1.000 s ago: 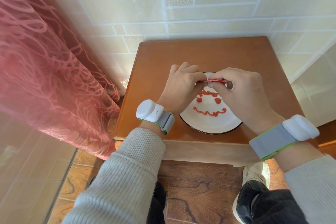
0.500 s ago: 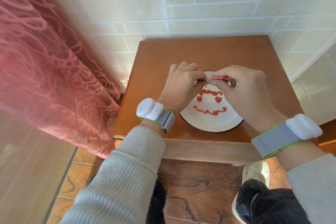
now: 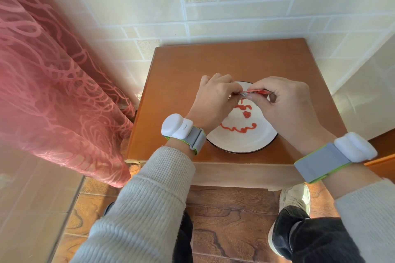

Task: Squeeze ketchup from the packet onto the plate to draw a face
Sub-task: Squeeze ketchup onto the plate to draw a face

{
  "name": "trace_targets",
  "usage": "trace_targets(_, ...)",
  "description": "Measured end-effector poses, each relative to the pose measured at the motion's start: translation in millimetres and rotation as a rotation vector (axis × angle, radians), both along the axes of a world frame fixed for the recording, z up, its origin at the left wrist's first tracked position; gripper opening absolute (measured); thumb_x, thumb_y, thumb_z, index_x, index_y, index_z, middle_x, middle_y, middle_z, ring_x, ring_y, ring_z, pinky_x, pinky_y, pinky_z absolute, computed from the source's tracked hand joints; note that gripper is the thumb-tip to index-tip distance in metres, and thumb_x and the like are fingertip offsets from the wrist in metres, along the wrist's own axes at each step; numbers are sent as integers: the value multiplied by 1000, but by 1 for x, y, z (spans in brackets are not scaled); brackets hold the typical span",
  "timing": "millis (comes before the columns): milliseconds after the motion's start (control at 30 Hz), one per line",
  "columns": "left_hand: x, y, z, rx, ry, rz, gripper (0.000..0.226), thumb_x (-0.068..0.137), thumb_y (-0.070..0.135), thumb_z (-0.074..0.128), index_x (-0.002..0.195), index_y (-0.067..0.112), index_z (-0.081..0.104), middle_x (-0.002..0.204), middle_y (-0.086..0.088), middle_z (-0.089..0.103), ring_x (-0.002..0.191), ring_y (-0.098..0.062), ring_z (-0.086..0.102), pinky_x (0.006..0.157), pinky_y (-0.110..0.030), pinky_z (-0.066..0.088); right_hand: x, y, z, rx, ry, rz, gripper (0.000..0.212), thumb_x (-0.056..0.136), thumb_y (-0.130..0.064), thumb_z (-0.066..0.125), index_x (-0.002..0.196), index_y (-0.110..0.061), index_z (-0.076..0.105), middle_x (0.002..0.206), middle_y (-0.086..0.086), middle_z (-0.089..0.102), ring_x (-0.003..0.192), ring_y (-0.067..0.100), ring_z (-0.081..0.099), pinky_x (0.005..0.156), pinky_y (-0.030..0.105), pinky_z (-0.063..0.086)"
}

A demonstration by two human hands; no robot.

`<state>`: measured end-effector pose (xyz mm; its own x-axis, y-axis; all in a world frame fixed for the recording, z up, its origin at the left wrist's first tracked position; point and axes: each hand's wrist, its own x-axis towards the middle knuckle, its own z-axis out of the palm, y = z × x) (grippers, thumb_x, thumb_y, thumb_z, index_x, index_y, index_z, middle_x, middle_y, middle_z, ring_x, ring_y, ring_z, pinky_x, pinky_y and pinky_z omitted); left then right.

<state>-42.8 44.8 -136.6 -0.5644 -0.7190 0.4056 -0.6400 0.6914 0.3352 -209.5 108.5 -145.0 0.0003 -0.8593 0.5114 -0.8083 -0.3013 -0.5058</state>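
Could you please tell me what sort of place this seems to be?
Probably a room in a home: a small wooden table stands against a cream tiled wall, beside a pink lace curtain, with wood-patterned floor tiles underneath.

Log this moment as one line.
left hand + right hand: pinching ketchup packet | over plate | ketchup face: mouth, dots drawn

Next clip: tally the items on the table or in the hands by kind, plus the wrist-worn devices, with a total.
Plate: 1, white with a dark rim, on the wooden table, ketchup lines on it
Ketchup packet: 1, pinched between left hand and right hand above the plate
Wrist devices: 2, the left wrist device and the right wrist device
Total: 4
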Motion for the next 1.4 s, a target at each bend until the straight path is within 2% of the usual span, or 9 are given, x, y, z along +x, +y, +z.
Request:
trace_targets(267,0,0,0,-10,-6,10,6,85,17,64,83,15,69,79,-1,61,78,-23,49,69,-29,17,1,0,0,12,19,-2,4,88,-10,77,92,-9,78,83,1,73,67,3,48,66,0,35)
trace_targets(500,0,0,1,-11,5,20,7,85,17,64,82,15,70,79,0,61,78,-23,49,70,-30,18,3,0,2,-8,17,-6,3,89,-10,77,91,-9,77,81,1,72,65,4,45,65,1,35)
trace_targets(600,0,0,1,-12,13,23,7,85,16,64,81,15,69,77,1,60,77,-22,49,70,-30,20,3,1,2,-5,14,-5,4,89,-11,76,92,-9,77,81,1,71,63,-3,47,65,1,35)
trace_targets(733,0,0,1,-18,11,22,6,85,16,64,81,15,69,77,1,59,76,-21,48,70,-32,23,2,1,2,-4,16,-3,3,89,-11,76,92,-9,77,82,1,71,65,2,46,65,-1,33)
trace_targets(967,-1,1,0,-15,30,19,8,85,16,64,79,16,68,76,1,59,75,-22,48,69,-31,21,1,1,2,-22,-20,-6,2,88,-9,77,90,-10,77,79,-6,66,70,-14,50,65,0,32)
trace_targets(1167,-2,2,1,-19,42,-17,7,83,16,62,81,17,68,76,1,58,75,-21,48,65,-29,16,3,3,1,30,-43,30,15,86,-8,78,100,-10,75,92,1,74,78,9,61,72,0,39)
trace_targets(1300,-1,3,3,6,61,-6,4,84,18,64,83,18,68,80,1,61,78,-22,50,71,-35,28,-1,5,3,47,-10,18,12,88,-10,76,100,-10,76,93,1,74,79,6,55,70,1,36)
trace_targets(1400,0,4,5,10,72,-4,5,86,18,64,84,18,69,81,1,62,78,-22,50,71,-38,32,-3,8,4,62,-18,2,11,89,-13,76,100,-10,76,93,2,74,80,9,58,70,4,36)
